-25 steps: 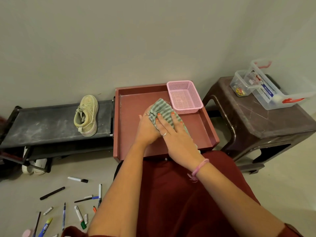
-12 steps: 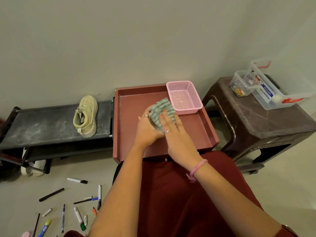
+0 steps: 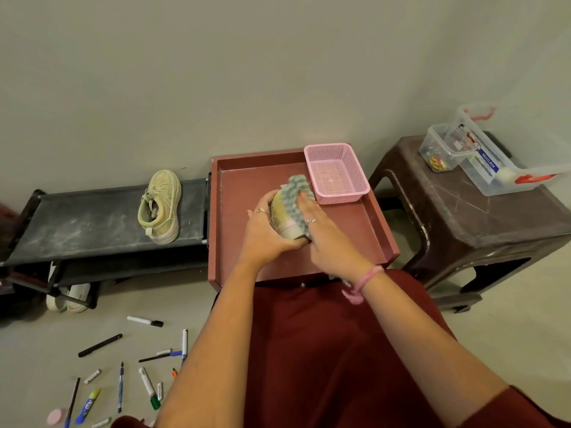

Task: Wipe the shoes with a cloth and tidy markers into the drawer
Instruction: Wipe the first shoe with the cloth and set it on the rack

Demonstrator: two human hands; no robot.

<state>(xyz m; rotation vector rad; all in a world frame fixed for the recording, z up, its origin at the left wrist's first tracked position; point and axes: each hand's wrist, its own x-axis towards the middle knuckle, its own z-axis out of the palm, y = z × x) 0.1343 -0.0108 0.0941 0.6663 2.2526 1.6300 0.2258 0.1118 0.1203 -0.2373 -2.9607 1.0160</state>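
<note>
A red drawer (image 3: 234, 193) fills the middle of the frame, lying open with a pink basket (image 3: 336, 174) in its upper right corner. Over its floor the left hand (image 3: 265, 233) is wrapped around a pale shoe (image 3: 285, 216), gripping it from the left side, while the right hand (image 3: 327, 239) presses a green striped cloth (image 3: 293, 196) flat against the shoe's right side and top, fingers spread over the fabric. A second ago the cloth covered the shoe almost wholly and both hands lay lower in the drawer; now the cloth has slid up toward the basket, and the shoe's heel and pale sole show between the hands. At centre left a dark dusty rack (image 3: 77, 223) carries the other shoe (image 3: 160, 208), tipped on its side, as before, with white shoes (image 3: 68, 296) half hidden under its lower bar. At the right a brown stool (image 3: 482, 217) holds clear plastic boxes (image 3: 482, 156) near the frame edge. In the lower left, markers (image 3: 123, 366) lie scattered on the floor, well apart from the drawer; the left forearm crosses in front of the nearest ones.
</note>
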